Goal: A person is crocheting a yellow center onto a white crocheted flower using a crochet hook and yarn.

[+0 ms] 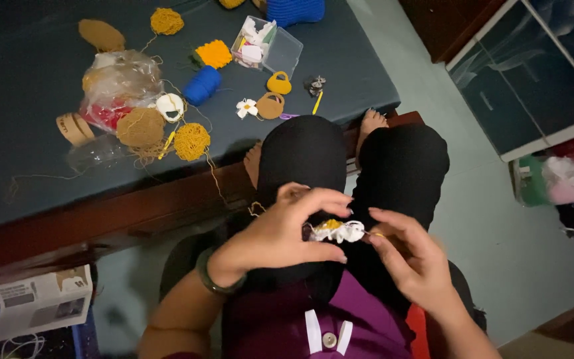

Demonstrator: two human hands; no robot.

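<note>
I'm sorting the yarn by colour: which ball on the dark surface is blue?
The blue ball, just below the orange crocheted square. The other balls are mustard yellow.

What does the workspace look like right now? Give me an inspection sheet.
Surface: dark mat on a wooden frame, feet resting on its edge.
Job's things: small white and yellow crocheted flower, held over the lap.
Clutter: mustard yarn ball, blue yarn, clear plastic box, plastic bag, finished white flower.
Grippers: left hand pinches the flower; right hand holds it from the other side.
Cables: nothing seen; a yarn strand trails off the mat.
Surroundings: pale green floor, printed paper.
</note>
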